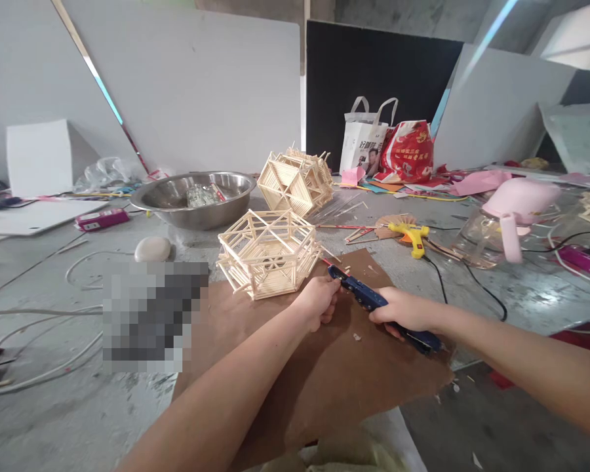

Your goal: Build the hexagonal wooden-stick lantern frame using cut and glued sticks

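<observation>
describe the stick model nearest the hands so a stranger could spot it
Find the brown cardboard sheet in the foreground. At its far edge, just beyond the left hand, sits a pale hexagonal frame of thin wooden sticks. It lies flat and open, while the other stick frame behind stands tipped on edge beside the round steel bowl.

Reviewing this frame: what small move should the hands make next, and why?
Probably ease the nose of the blue tool the short way left toward the near hexagonal stick frame. The right hand grips the tool low over the brown cardboard, the left hand is curled at its front end, and the frame sits right beside that hand.
</observation>
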Demonstrator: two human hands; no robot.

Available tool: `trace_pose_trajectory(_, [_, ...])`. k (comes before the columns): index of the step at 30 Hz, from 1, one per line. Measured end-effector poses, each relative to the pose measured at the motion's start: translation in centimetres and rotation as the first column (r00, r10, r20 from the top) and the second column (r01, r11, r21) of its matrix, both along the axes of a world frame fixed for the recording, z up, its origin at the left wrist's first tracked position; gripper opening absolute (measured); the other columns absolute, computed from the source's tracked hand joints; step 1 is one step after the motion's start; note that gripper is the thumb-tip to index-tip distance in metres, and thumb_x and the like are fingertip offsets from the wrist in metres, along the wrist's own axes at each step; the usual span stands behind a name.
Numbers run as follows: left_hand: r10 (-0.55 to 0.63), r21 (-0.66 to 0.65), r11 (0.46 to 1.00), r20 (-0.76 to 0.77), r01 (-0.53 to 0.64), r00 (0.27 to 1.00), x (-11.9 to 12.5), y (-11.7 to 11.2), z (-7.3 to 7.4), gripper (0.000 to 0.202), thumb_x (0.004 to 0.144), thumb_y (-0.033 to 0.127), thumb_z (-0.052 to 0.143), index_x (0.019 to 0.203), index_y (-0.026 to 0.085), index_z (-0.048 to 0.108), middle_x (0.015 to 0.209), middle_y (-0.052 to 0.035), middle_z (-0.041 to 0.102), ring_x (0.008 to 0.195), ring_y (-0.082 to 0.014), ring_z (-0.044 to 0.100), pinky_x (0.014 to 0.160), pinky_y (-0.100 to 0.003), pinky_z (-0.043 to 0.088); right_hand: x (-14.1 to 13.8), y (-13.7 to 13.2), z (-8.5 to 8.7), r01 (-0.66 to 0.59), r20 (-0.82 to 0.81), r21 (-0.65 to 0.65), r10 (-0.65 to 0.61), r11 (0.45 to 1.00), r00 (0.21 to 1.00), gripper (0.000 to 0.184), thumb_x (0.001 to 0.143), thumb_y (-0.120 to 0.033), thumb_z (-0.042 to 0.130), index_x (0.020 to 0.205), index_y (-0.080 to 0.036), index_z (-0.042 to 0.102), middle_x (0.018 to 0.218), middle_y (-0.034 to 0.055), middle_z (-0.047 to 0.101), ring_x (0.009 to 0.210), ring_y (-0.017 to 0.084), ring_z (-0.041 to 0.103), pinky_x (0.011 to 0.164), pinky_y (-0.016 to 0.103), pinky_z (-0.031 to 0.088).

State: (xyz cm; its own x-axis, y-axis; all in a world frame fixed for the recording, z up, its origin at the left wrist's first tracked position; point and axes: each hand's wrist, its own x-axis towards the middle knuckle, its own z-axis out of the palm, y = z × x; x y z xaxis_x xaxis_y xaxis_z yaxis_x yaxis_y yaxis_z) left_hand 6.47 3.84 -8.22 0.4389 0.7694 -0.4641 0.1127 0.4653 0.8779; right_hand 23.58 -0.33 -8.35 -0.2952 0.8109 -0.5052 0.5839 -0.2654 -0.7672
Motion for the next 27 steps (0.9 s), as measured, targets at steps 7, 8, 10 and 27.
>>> trace_pose_trajectory(7, [0.067, 0.039, 0.997, -0.15, -0.062, 0.986, 0.4, -0.1, 0.1, 0.021, 0.084, 0.031, 0.036, 0.068, 0.018, 0.04, 0.038, 0.0106, 0.022, 0.024, -0.0022, 0.014, 0.032, -0.017, 0.008, -0.1, 0.7, -0.1, 0.011, -0.009, -0.059, -0.011, 0.998, 1.0, 0.008, 0.063, -0.02, 0.046, 0.063, -0.019, 0.039, 0.035, -0.0066, 0.04, 0.031, 0.008, 0.038, 0.031, 0.018, 0.032])
trace_pose_trajectory(8, [0.073, 0.049, 0.997, -0.171, -0.066, 0.983, 0.5, -0.1, 0.1, 0.02, 0.084, 0.03, 0.036, 0.07, 0.018, 0.041, 0.038, 0.0105, 0.022, 0.024, -0.0025, 0.015, 0.032, -0.017, 0.008, -0.1, 0.7, -0.1, 0.017, -0.002, -0.072, -0.017, 0.997, 1.0, 0.008, 0.063, -0.02, 0.046, 0.061, -0.019, 0.039, 0.035, -0.0064, 0.04, 0.031, 0.008, 0.037, 0.031, 0.018, 0.031])
trace_pose_trajectory(10, [0.081, 0.069, 0.995, -0.207, -0.068, 0.975, 0.6, 0.0, 0.2, 0.018, 0.084, 0.03, 0.036, 0.073, 0.017, 0.044, 0.038, 0.0104, 0.022, 0.024, -0.0031, 0.016, 0.032, -0.017, 0.009, -0.2, 0.7, 0.0, 0.02, 0.011, -0.093, -0.019, 0.995, 1.0, 0.008, 0.063, -0.02, 0.046, 0.059, -0.018, 0.039, 0.033, -0.0061, 0.039, 0.029, 0.008, 0.036, 0.031, 0.018, 0.03])
trace_pose_trajectory(27, [0.117, 0.419, 0.908, -0.247, -0.003, 0.962, 0.1, -0.2, -0.8, 0.021, 0.081, 0.031, 0.038, 0.071, 0.016, 0.049, 0.042, 0.0074, 0.031, 0.035, -0.0068, 0.028, 0.04, -0.02, 0.023, 0.8, 0.9, 2.4, -0.026, 0.036, 0.003, 0.025, 1.0, 0.999, 0.019, 0.065, -0.029, 0.052, 0.08, -0.018, 0.047, 0.052, -0.0014, 0.055, 0.046, 0.013, 0.051, 0.045, 0.022, 0.039])
